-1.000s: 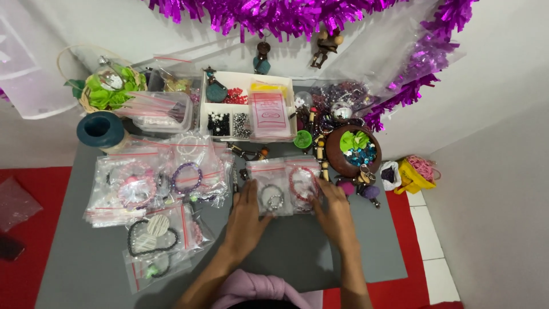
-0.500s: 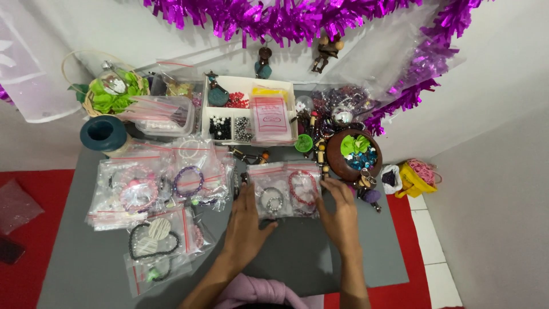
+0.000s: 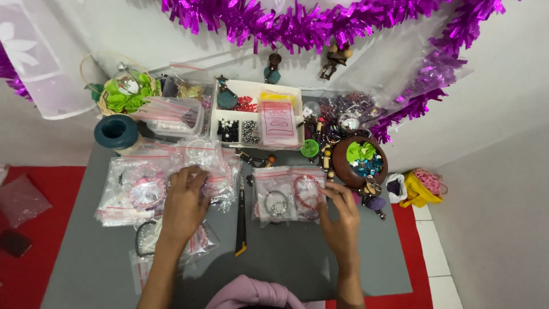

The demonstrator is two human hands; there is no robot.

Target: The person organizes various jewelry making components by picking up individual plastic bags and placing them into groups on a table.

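Grey worktop [image 3: 286, 269] seen from above, far edge crowded. Left hand [image 3: 184, 203] lies palm-down on a heap of clear bags [image 3: 143, 183] holding bracelets, left of centre; fingers spread and flat, pressing on the top bag, not closed round anything that shows. Right hand [image 3: 341, 214] at the right edge of two bracelet bags [image 3: 289, 194] lying mid-worktop; fingers bent, tips touching the right-hand bag's edge; whether they pinch it, cannot tell. Black cutter [image 3: 241, 220] with a yellow end lies between the two hands, lengthwise toward the near edge. More bags [image 3: 140, 252] near the left forearm. Along the far edge: teal tape roll [image 3: 116, 131] at left, white tray [image 3: 254, 114] of beads in the middle, brown bowl [image 3: 359, 160] with green and blue bits at right. Purple tinsel [image 3: 297, 23] hangs on the wall above.
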